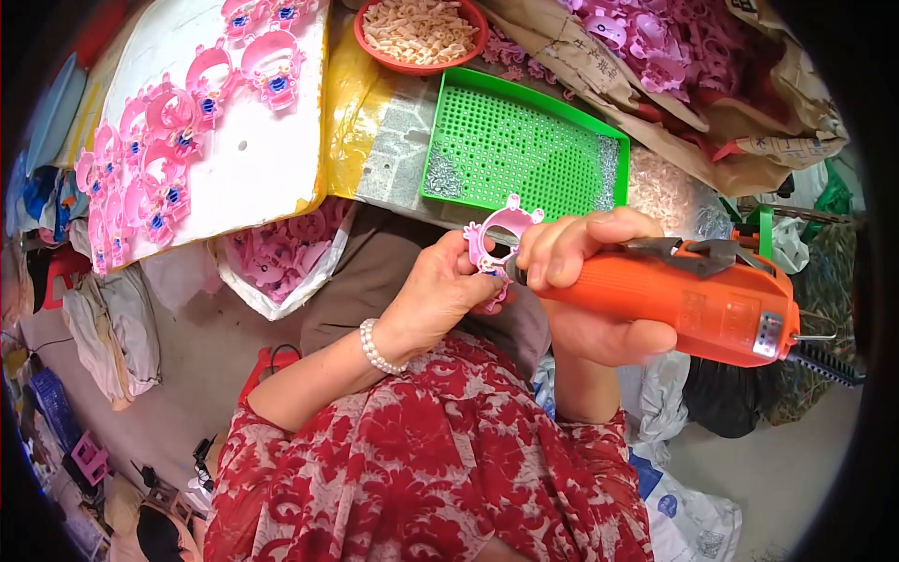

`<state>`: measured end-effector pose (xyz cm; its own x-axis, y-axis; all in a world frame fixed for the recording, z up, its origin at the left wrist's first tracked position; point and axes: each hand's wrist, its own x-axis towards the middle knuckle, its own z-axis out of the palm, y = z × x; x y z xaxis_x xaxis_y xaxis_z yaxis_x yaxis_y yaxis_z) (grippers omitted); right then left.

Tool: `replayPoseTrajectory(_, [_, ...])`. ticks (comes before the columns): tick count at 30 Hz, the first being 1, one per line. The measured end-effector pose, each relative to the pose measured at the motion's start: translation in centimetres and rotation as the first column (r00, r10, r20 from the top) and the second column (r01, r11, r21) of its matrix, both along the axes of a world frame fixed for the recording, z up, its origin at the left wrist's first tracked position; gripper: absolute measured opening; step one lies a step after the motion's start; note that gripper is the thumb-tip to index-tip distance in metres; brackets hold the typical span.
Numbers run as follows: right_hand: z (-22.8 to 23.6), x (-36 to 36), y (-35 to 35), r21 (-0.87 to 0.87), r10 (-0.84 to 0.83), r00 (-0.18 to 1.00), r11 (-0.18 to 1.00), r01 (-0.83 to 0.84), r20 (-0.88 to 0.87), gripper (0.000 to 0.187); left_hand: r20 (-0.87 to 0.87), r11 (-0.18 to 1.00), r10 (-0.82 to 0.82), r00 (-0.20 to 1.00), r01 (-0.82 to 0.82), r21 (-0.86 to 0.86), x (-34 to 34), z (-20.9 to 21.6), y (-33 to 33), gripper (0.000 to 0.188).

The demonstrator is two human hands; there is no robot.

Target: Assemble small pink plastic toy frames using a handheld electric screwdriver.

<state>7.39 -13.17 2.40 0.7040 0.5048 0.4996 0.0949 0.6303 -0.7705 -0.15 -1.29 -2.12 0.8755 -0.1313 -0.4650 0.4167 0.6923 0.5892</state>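
Left hand (pixel 440 290): it pinches a pink plastic ring piece (pixel 503 236) by its lower edge, thumb and fingertips closed tight on it, the ring held upright in front of the body above the lap.
Right hand (pixel 585 281): it is wrapped fully around the orange electric screwdriver (pixel 693 295), fingers clamped on the front of the barrel near the tip, the tool lying almost level and pointing to the person's left.
Tip and piece: the driver's dark nose meets the pink piece at its lower right side, just under the open ring; the very point of contact is hidden by the fingers.
Where the piece sits in the grip: it stands above the left fingertips, mostly free of the hand, with its little ears at the top, and the right forefinger is touching or nearly touching its edge.
Doing it well, as I judge: keep the tool square to the piece, brace the two hands against each other, press lightly so the thin plastic does not crack or twist out of the pinch.
Bench beyond: a green perforated tray (pixel 510 145) with small screws in its corners lies just behind the hands; a red bowl (pixel 421 33) of pale small parts is further back.
Left side: a white board (pixel 253 159) carries rows of finished pink pieces (pixel 154 155).
Below the board: a bag (pixel 276 258) of more pink parts hangs open.
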Motion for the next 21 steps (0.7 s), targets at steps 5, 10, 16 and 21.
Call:
replayPoseTrajectory(5, [-0.7,-0.2,0.2,0.018,-0.001,1.0,1.0,0.002,-0.013,0.08,0.015,1.0,0.008,1.0,-0.008,0.013,0.0,-0.2,-0.1,0.027])
replayPoseTrajectory(10, [-0.7,-0.4,0.3,0.001,0.001,0.997,1.0,-0.001,-0.073,0.08,0.028,1.0,0.014,1.0,-0.014,-0.021,0.1,0.2,-0.1,0.025])
replayPoseTrajectory(16, [-1.4,-0.5,0.3,-0.004,-0.024,0.999,1.0,0.024,-0.036,0.078,0.065,0.999,0.043,0.997,-0.042,-0.02,0.1,0.4,-0.5,0.022])
replayPoseTrajectory(21, [-1.7,-0.7,0.3,-0.005,-0.032,0.999,0.999,0.032,0.0,0.077,0.046,0.996,0.081,0.996,-0.082,0.016,-0.2,0.5,-0.9,0.02])
